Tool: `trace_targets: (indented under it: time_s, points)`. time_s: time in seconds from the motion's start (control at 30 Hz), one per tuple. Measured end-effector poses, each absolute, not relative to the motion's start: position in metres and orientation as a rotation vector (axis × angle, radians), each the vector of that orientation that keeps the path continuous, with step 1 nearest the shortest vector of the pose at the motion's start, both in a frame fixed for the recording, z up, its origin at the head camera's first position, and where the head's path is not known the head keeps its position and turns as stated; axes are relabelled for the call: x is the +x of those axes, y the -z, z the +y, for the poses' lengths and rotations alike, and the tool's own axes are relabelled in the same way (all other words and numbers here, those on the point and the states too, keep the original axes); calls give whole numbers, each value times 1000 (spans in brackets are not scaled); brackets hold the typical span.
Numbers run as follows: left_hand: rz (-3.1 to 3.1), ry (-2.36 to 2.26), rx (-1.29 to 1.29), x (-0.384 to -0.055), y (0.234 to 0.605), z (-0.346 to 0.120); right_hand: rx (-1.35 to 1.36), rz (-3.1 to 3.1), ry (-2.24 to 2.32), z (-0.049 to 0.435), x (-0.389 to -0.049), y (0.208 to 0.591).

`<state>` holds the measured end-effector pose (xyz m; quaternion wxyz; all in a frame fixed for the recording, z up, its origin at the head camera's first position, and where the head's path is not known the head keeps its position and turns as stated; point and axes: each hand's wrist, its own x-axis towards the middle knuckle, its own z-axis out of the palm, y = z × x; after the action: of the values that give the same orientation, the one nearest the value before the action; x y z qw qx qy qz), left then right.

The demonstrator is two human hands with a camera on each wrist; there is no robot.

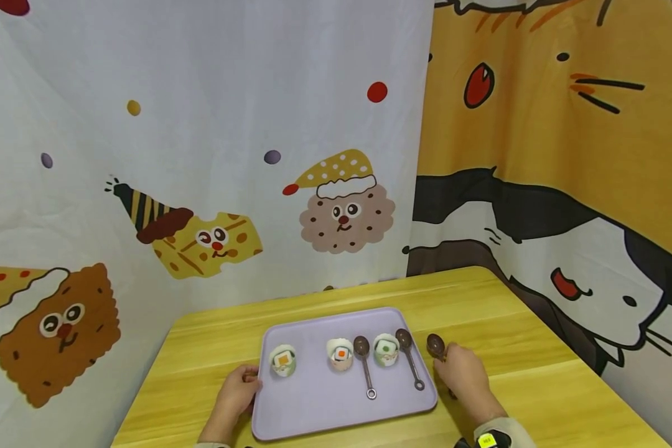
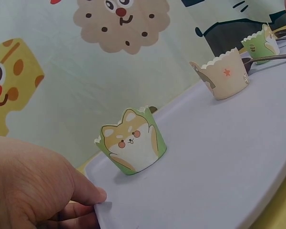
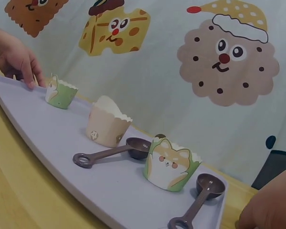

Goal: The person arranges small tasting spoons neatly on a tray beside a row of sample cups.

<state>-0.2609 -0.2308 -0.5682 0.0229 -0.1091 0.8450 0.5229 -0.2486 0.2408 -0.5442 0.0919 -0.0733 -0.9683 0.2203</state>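
Observation:
My left hand (image 1: 238,391) holds the left edge of a lilac tray (image 1: 308,404), thumb on the rim and fingers beneath. Just beyond the tray's right edge, my right hand (image 1: 466,376) grips a brown measuring spoon (image 1: 435,344) by its handle, bowl pointing away from me. A green paper cup (image 2: 133,143) with a dog print stands nearest the left hand. Toward the right are a pale pink paper cup (image 3: 107,125) and another green paper cup (image 3: 169,164). Beside these two lie brown measuring spoons (image 1: 361,346) (image 1: 404,339). Each cup has a white square with a coloured mark inside.
The tray lies on a yellow wood-grain table (image 1: 218,333). Behind the table hangs a white curtain (image 1: 229,124) with cartoon prints, and an orange cat-print curtain (image 1: 526,137) hangs at the right.

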Motion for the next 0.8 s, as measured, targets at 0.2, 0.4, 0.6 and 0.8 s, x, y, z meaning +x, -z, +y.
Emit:
trace_targets:
  time_s: [0.2, 0.4, 0.6, 0.8]
  points:
    - [2637, -1569, -353, -264, 568, -231, -186, -2887, -653, 240, -247, 546]
    - [2637, -1547, -364, -264, 567, -231, -193, -2898, -641, 241, -246, 549]
    - [2643, -1555, -351, -263, 569, -233, -190, -2888, -663, 240, -245, 546]
    - [2654, -1567, -335, -264, 569, -233, -217, -2877, -691, 238, -248, 539]
